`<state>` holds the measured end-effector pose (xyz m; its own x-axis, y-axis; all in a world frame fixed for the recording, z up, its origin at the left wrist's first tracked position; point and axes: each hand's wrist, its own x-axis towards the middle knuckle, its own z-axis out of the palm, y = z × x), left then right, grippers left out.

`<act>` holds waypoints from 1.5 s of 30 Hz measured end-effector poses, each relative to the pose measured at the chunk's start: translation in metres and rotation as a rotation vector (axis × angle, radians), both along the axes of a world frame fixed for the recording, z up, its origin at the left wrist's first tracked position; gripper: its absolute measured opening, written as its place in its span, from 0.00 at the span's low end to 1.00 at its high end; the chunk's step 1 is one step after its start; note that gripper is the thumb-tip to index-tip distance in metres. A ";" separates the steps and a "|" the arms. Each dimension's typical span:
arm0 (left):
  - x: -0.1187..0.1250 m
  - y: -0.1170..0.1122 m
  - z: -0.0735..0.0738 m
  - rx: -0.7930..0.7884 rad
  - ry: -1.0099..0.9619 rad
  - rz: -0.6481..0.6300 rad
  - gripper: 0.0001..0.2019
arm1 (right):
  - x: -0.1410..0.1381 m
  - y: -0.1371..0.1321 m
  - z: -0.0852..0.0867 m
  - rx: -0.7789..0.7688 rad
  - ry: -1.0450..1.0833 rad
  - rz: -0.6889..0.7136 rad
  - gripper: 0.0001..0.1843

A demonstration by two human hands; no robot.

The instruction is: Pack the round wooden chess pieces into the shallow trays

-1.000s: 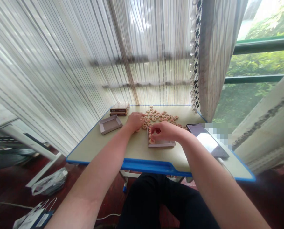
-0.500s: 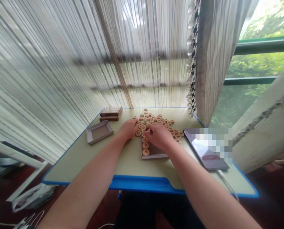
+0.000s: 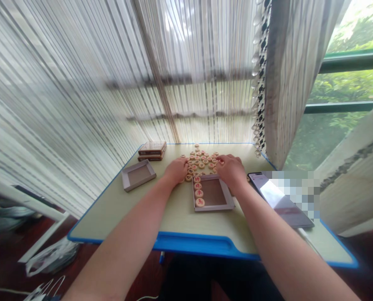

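Note:
A heap of round wooden chess pieces (image 3: 201,159) with red and dark characters lies at the far middle of the small table (image 3: 180,217). My left hand (image 3: 176,170) rests palm down at the heap's left edge, fingers curled over a few pieces. My right hand (image 3: 232,169) lies on the heap's right side, fingers bent onto the pieces. In front of the hands sits a shallow grey box tray (image 3: 228,200) with three pieces (image 3: 199,193) lined along its left wall.
A second grey tray (image 3: 138,175) lies at the left, a brown box (image 3: 152,149) at the far left. A phone (image 3: 280,200) with a cable lies at the right. Curtains close the back and right. Bags lie on the floor at the left.
My right hand has left the grey tray and gone forward to the heap's right side. The tray now shows three pieces in a row. My left hand stayed at the heap.

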<state>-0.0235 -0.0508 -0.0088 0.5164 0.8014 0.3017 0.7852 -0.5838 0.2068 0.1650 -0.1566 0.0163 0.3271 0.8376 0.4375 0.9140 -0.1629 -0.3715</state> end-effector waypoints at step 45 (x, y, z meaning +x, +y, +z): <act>0.000 -0.016 0.016 0.121 0.030 -0.025 0.14 | -0.020 -0.027 0.019 -0.338 -0.071 0.278 0.13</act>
<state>-0.0236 -0.0666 0.0073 0.5462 0.7468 0.3794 0.7745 -0.6228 0.1107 0.1448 -0.1833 0.0356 0.0480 0.9894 0.1368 0.9615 -0.0087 -0.2747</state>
